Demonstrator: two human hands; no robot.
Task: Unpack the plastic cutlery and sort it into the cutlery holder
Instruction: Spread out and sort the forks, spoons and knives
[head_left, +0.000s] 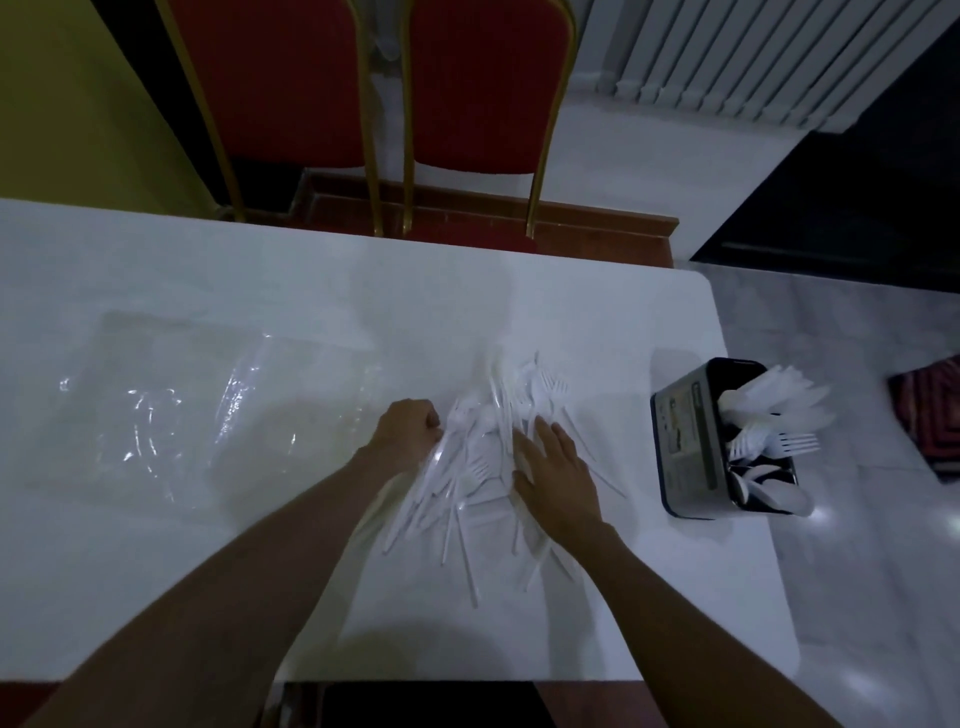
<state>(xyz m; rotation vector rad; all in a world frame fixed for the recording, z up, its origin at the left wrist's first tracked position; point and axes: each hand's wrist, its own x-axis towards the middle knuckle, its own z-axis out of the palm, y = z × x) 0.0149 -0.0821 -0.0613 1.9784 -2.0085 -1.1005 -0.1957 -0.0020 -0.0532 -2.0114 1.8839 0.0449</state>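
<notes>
A: Where was the cutlery pile (483, 452)?
B: Mid desk (260, 270), loose heap of white forks, spoons and knives, handles fanned toward the near edge. Both hands were on it.
A: Left hand (408, 428)?
B: At the heap's left edge, knuckles up. Fingers were curled in, clamped on a few pieces there as far as the view showed. Couldn't tell which kind.
A: Right hand (558, 467)?
B: Palm down on the right side of the heap. Fingers were straight and spread apart, pressing on the pieces and gripping nothing.
A: Cutlery holder (691, 441)?
B: Black box at the right end of the desk, near its edge and well apart from the heap. It was already partly filled: forks in the middle compartment, spoons in the near one, more white pieces in the far one, kind unclear.
A: Packaging?
B: Clear plastic bag (208, 400) lay flat on the desk, left of the hands. Two red chairs (483, 88) stood beyond the far edge.
</notes>
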